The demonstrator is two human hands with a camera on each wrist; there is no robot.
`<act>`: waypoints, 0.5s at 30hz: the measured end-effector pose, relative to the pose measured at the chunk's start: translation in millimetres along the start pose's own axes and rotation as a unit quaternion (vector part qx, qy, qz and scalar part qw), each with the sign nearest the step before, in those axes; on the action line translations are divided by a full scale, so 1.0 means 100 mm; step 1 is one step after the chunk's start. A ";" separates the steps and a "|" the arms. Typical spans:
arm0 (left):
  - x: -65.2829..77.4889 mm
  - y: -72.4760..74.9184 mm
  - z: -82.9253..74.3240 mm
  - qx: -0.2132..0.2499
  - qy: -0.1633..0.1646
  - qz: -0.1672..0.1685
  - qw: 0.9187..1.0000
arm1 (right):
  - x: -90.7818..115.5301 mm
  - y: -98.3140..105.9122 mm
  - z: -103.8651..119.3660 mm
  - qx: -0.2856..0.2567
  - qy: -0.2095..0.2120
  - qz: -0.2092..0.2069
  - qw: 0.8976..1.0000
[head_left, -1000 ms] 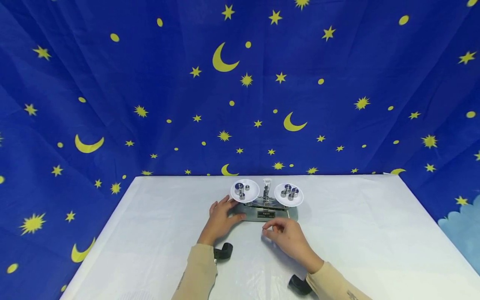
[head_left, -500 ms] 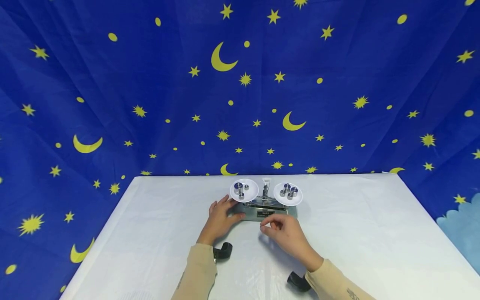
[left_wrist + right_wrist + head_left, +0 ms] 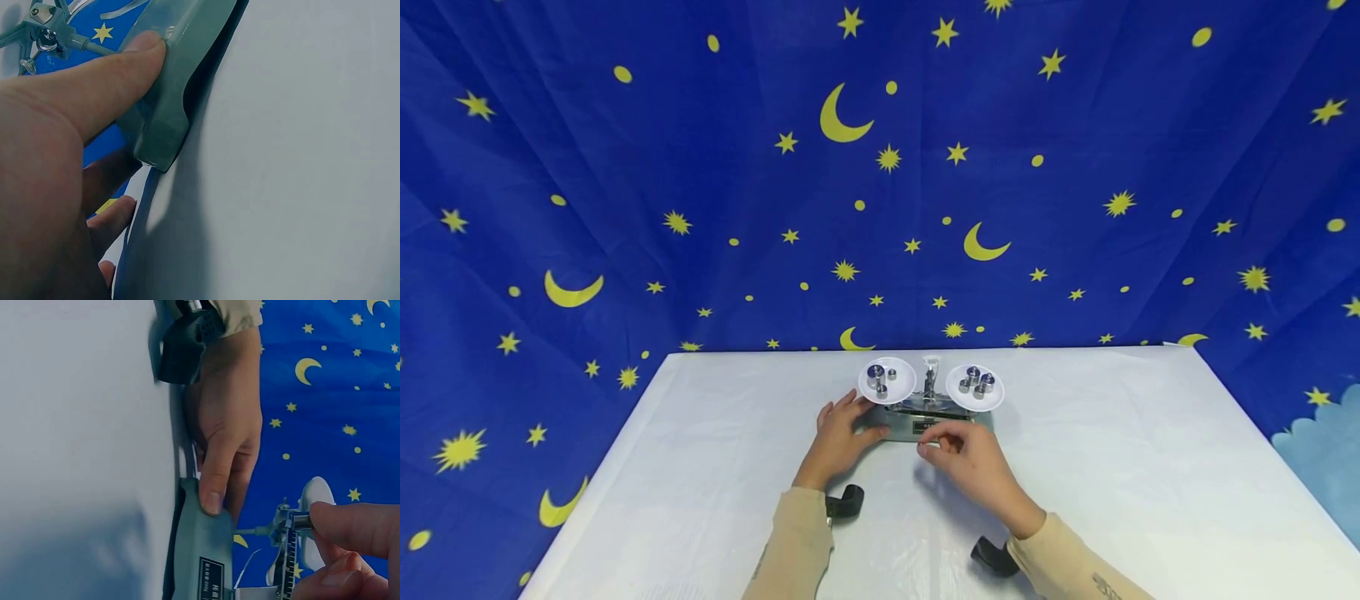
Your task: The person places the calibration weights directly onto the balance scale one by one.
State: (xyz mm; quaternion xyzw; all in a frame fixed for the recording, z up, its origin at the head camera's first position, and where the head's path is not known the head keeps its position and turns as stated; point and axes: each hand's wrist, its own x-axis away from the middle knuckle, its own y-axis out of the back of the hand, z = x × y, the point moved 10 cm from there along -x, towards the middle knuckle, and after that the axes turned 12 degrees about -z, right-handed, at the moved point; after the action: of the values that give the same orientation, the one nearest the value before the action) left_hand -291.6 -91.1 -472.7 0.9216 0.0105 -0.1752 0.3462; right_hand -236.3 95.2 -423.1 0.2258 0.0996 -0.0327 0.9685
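Observation:
A balance scale (image 3: 891,429) with a grey-green base stands near the back of the white table. Its left pan (image 3: 902,393) carries 3 metal weights (image 3: 876,374), and several more weights (image 3: 987,381) sit on the right pan (image 3: 956,398). My left hand (image 3: 837,446) grips the left end of the base, thumb on top in the left wrist view and fingers behind. In front of the base, my right hand (image 3: 973,467) pinches a small silver metal weight (image 3: 302,520) between thumb and fingertips. That weight overlaps the graduated beam (image 3: 290,559) in the right wrist view.
The white table (image 3: 1112,467) ends at the back against a blue curtain (image 3: 737,167) with moons and stars. Black wrist-worn devices (image 3: 847,502) project below both hands, low over the table.
My right hand has edged left and a little forward, so its fingertips now overlap the front of the scale's base. The left hand keeps its grip, and the weights on both pans stay put.

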 end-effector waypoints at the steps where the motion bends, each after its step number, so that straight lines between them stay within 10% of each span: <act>1: 0.00 0.00 0.00 0.000 0.000 0.001 1.000 | -0.01 0.00 0.01 -0.002 0.001 -0.002 1.000; 15: 0.00 0.00 0.00 -0.002 -0.008 -0.001 1.000 | -0.06 0.02 0.09 -0.022 0.001 -0.010 1.000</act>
State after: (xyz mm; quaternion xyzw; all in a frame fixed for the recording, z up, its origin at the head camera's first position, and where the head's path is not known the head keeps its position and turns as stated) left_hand -291.3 -90.7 -472.9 0.9195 0.0090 -0.1830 0.3479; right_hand -240.8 93.2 -412.6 0.2030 0.1031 -0.0401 0.9729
